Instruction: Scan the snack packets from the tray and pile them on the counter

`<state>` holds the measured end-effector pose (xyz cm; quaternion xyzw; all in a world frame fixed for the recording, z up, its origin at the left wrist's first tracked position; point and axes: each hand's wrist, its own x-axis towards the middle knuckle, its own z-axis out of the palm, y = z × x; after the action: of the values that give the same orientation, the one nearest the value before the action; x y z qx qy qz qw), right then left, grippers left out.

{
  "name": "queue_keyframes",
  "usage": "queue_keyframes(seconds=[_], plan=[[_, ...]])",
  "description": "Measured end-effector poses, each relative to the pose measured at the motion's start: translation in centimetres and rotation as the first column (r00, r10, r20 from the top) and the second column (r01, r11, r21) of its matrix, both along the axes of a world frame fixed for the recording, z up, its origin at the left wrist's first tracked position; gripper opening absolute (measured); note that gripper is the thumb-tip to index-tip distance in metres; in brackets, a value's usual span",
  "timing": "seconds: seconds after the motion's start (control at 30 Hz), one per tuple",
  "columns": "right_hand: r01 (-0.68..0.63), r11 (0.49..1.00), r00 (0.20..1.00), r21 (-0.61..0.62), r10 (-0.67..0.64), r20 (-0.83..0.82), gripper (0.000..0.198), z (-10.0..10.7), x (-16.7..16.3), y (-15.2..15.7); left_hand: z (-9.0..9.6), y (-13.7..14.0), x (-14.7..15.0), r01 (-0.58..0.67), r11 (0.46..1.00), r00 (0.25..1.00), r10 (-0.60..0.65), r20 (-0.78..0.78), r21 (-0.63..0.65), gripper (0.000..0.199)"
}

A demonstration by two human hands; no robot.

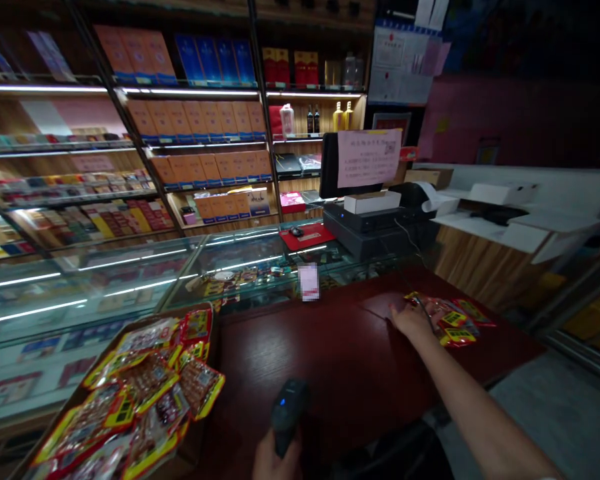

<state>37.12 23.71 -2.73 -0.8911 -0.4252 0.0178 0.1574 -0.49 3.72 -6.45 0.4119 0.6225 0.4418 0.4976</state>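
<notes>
Two hands show: the left hand [275, 460] holds one handheld barcode scanner [289, 413], and the right hand [411, 321] rests on a small pile of snack packets [453, 321], about four by the visible edges, on the one dark red counter [340, 360]. Left of the scanner, one cardboard tray [211, 347] holds roughly a dozen more red-and-yellow packets [145, 393]; an exact count is not possible. Behind the counter stands one monitor [330, 167] bearing one pink notice [369, 157].

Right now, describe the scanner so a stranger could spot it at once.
Start at the dark red wooden counter and follow it to its near edge, bottom centre. There the left hand grips a black handheld scanner. Unlike the bright snack packets beside it, it is matte black with a small blue light.
</notes>
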Motion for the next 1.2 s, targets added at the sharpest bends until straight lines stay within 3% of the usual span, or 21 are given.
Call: queue_keyframes(seconds=[0.1, 0.17, 0.3, 0.37, 0.47, 0.6, 0.7, 0.8, 0.87, 0.93, 1.03, 1.1, 1.2], plan=[[-0.183, 0.982, 0.981, -0.038, 0.185, 0.064, 0.064, -2.6, -5.6, -3.2, 1.2, -0.4, 0.6, -0.010, 0.999, 0.999, 0.012, 0.034, -0.048, 0.041], [-0.328, 0.944, 0.941, -0.041, 0.330, 0.073, 0.072, -4.0, -10.0, -6.1, 2.0, -0.4, 0.7, -0.001, 0.998, 1.000, 0.003, 0.025, -0.056, 0.039], [-0.502, 0.865, 0.864, 0.019, 0.500, 0.052, 0.066, -4.7, -15.6, -10.1, 3.0, -0.3, 0.4, 0.054, 0.995, 0.998, -0.051, 0.038, -0.082, 0.044], [-0.508, 0.859, 0.861, 0.061, 0.506, 0.052, 0.062, -4.4, -15.6, -10.5, 3.2, -0.4, -0.1, 0.118, 0.989, 0.990, -0.110, 0.083, -0.092, 0.051], [-0.387, 0.914, 0.922, 0.121, 0.381, 0.064, 0.067, -3.9, -12.9, -10.1, 3.2, -0.8, -0.8, 0.168, 0.984, 0.981, -0.160, 0.112, -0.060, 0.051], [-0.248, 0.954, 0.969, 0.170, 0.242, 0.055, 0.074, -3.9, -9.8, -9.5, 2.7, -1.3, -0.8, 0.067, 0.995, 0.995, -0.062, 0.074, -0.068, 0.056], [-0.383, 0.901, 0.923, 0.201, 0.383, 0.045, 0.060, -4.2, -10.9, -10.6, 2.2, -1.2, -0.4, 0.006, 0.997, 0.996, 0.001, 0.090, -0.078, 0.063], [-0.591, 0.769, 0.796, 0.244, 0.605, 0.020, 0.038, -4.5, -14.0, -12.9, 1.6, -1.3, -0.7, -0.023, 1.000, 0.991, 0.026, 0.131, -0.019, 0.065], [-0.645, 0.708, 0.740, 0.286, 0.673, 0.003, 0.027, -4.6, -15.7, -14.2, 1.3, -1.6, -1.0, -0.028, 1.000, 0.989, 0.026, 0.143, 0.012, 0.063], [-0.624, 0.709, 0.747, 0.329, 0.664, -0.014, 0.026, -4.7, -16.8, -14.8, 1.1, -2.2, -1.3, -0.030, 0.999, 0.991, 0.026, 0.128, 0.025, 0.061], [-0.542, 0.757, 0.808, 0.365, 0.589, -0.020, 0.022, -4.9, -17.3, -14.8, 1.2, -3.1, -1.4, -0.016, 1.000, 0.997, 0.015, 0.074, 0.022, 0.063], [-0.518, 0.772, 0.829, 0.369, 0.559, -0.007, 0.039, -5.1, -17.3, -14.7, 1.6, -3.6, -1.2, -0.005, 1.000, 1.000, 0.005, 0.028, 0.006, 0.065], [-0.555, 0.748, 0.804, 0.364, 0.594, 0.006, 0.060, -5.2, -17.4, -14.8, 2.3, -4.2, -0.9, 0.008, 0.999, 1.000, -0.009, -0.022, -0.040, 0.061]])
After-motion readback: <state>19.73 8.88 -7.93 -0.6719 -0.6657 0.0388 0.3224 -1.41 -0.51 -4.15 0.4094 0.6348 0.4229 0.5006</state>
